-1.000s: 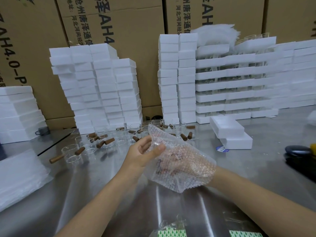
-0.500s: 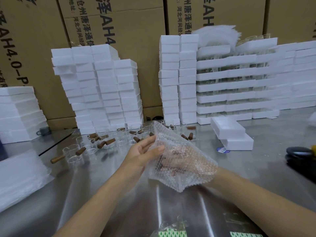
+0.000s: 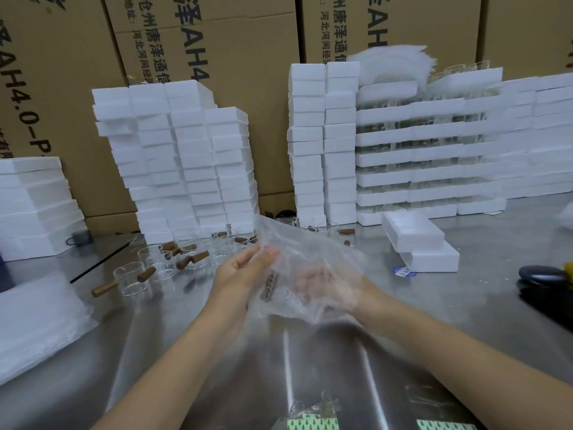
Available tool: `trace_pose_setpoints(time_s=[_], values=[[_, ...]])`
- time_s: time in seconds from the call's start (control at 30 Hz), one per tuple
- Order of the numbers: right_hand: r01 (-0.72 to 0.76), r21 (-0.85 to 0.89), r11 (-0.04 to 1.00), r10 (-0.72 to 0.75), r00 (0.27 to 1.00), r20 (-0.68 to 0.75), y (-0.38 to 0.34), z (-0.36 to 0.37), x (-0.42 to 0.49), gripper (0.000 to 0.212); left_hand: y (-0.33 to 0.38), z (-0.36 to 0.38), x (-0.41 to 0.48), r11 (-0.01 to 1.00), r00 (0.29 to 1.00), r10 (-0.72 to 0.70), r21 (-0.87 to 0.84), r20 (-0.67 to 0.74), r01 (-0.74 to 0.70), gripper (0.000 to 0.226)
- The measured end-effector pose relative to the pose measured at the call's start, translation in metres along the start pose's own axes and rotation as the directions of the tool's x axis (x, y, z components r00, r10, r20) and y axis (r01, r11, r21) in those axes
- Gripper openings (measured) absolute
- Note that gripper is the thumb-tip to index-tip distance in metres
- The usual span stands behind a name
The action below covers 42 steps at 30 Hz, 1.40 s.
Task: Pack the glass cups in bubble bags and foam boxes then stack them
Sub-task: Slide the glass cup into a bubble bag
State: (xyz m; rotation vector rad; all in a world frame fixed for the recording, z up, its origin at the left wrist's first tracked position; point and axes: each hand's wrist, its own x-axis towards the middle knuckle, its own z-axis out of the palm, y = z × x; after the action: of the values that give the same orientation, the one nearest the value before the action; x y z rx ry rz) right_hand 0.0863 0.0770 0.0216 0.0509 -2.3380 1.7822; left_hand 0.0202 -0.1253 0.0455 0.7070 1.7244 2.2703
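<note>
Task item: bag, clear dimpled bubble film, crumpled, motion-blurred, held above table between both hands. Brown cylindrical handle shows through film near left palm; cup body not discernible. left hand: thumb and fingers pinch bag's upper left edge. right hand: seen only through film; grasp cannot be told. Beyond-left of grip: clear glass cups, wooden handles, on brushed steel. Right of grip: two white foam boxes, stacked askew. Behind: foam stacks, brown cartons.

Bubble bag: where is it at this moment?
Head view, centre: the bubble bag is held off the steel table, the left hand pinching its left edge and the right hand inside it.
</note>
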Motion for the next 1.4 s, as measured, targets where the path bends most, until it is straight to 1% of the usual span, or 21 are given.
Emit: trace_pose_setpoints(time_s=[0.07, 0.1, 0.17, 0.2, 0.27, 0.33, 0.4, 0.43, 0.47, 0.53, 0.6, 0.67, 0.7, 0.8, 0.9, 0.97, 1.07, 1.2, 1.3, 1.33, 1.4], values=[[0.045, 0.160, 0.986, -0.026, 0.993, -0.117, -0.007, -0.006, -0.005, 0.031, 0.003, -0.004, 0.003, 0.992, 0.993, -0.048, -0.125, -0.110, 0.034, 0.066], [0.075, 0.190, 0.979, -0.039, 0.982, -0.186, -0.008, -0.008, -0.006, 0.041, 0.004, -0.007, 0.005, 0.982, 0.985, -0.082, -0.180, -0.154, 0.054, 0.061], [0.085, 0.246, 0.966, -0.029, 0.974, -0.223, -0.011, -0.010, -0.011, 0.067, 0.006, -0.013, 0.006, 0.954, 0.975, -0.154, -0.280, -0.161, 0.104, 0.053], [0.091, 0.253, 0.963, -0.036, 0.976, -0.214, -0.011, -0.011, -0.011, 0.075, 0.007, -0.015, 0.006, 0.937, 0.978, -0.180, -0.322, -0.109, 0.137, 0.049], [0.094, 0.268, 0.959, -0.061, 0.990, -0.127, -0.014, -0.010, -0.015, 0.083, 0.007, -0.013, 0.004, 0.911, 0.979, -0.202, -0.368, -0.003, 0.187, 0.043], [0.065, 0.269, 0.961, -0.057, 0.998, -0.040, -0.012, -0.006, -0.017, 0.102, 0.004, -0.010, 0.004, 0.915, 0.978, -0.203, -0.347, 0.040, 0.204, 0.044], [0.051, 0.229, 0.972, -0.048, 0.999, -0.018, -0.007, 0.002, -0.018, 0.125, 0.000, -0.006, 0.003, 0.927, 0.977, -0.200, -0.307, 0.078, 0.214, 0.047], [0.050, 0.210, 0.976, -0.046, 0.999, -0.027, -0.005, 0.006, -0.018, 0.129, -0.002, -0.004, 0.002, 0.934, 0.975, -0.201, -0.283, 0.091, 0.219, 0.049], [0.054, 0.220, 0.974, -0.044, 0.998, -0.047, -0.006, 0.008, -0.018, 0.123, -0.004, -0.002, 0.002, 0.947, 0.976, -0.201, -0.238, 0.083, 0.215, 0.051], [0.060, 0.282, 0.957, -0.024, 0.991, -0.130, -0.009, 0.005, -0.016, 0.092, -0.008, -0.001, 0.001, 0.978, 0.982, -0.188, -0.086, 0.035, 0.190, 0.058], [0.058, 0.321, 0.945, 0.012, 0.977, -0.212, -0.013, -0.002, -0.016, 0.063, -0.012, -0.001, 0.001, 0.981, 0.981, -0.192, 0.034, 0.001, 0.192, 0.075], [0.052, 0.360, 0.931, 0.045, 0.966, -0.255, -0.013, -0.010, -0.013, 0.043, -0.013, 0.000, 0.000, 0.974, 0.975, -0.220, 0.056, -0.018, 0.221, 0.087], [0.054, 0.391, 0.919, 0.061, 0.959, -0.278, -0.012, -0.013, -0.012, 0.037, -0.013, 0.000, 0.000, 0.972, 0.973, -0.229, 0.057, -0.017, 0.229, 0.087], [0.091, 0.498, 0.862, 0.077, 0.949, -0.305, -0.011, -0.017, -0.011, 0.034, -0.011, 0.001, 0.000, 0.968, 0.968, -0.250, 0.035, 0.016, 0.250, 0.074], [0.131, 0.510, 0.850, 0.023, 0.959, -0.284, -0.013, -0.016, -0.011, 0.041, -0.012, 0.002, 0.002, 0.961, 0.960, -0.276, 0.005, 0.052, 0.277, 0.067], [0.161, 0.442, 0.882, -0.033, 0.959, -0.283, -0.014, -0.013, -0.012, 0.045, -0.012, 0.004, 0.003, 0.952, 0.952, -0.302, -0.034, 0.045, 0.303, 0.065], [0.212, 0.236, 0.948, -0.155, 0.959, -0.239, -0.017, -0.009, -0.016, 0.035, -0.013, 0.004, 0.002, 0.932, 0.935, -0.353, -0.074, 0.046, 0.356, 0.063], [0.360, -0.100, 0.928, -0.369, 0.925, -0.095, -0.013, -0.007, -0.020, 0.030, -0.017, 0.001, 0.003, 0.919, 0.921, -0.385, -0.073, 0.049, 0.388, 0.071], [0.395, -0.394, 0.830, -0.445, 0.895, -0.039, -0.010, -0.007, -0.022, 0.031, -0.019, 0.000, 0.004, 0.925, 0.927, -0.375, -0.049, 0.030, 0.376, 0.066], [0.405, -0.501, 0.765, -0.473, 0.881, -0.008, -0.011, -0.006, -0.023, 0.030, -0.019, 0.000, 0.003, 0.927, 0.928, -0.372, -0.035, 0.031, 0.373, 0.064], [0.442, -0.695, 0.567, -0.529, 0.842, 0.104, -0.014, -0.002, -0.025, 0.034, -0.018, 0.001, 0.000, 0.932, 0.932, -0.361, 0.007, 0.038, 0.361, 0.064]])
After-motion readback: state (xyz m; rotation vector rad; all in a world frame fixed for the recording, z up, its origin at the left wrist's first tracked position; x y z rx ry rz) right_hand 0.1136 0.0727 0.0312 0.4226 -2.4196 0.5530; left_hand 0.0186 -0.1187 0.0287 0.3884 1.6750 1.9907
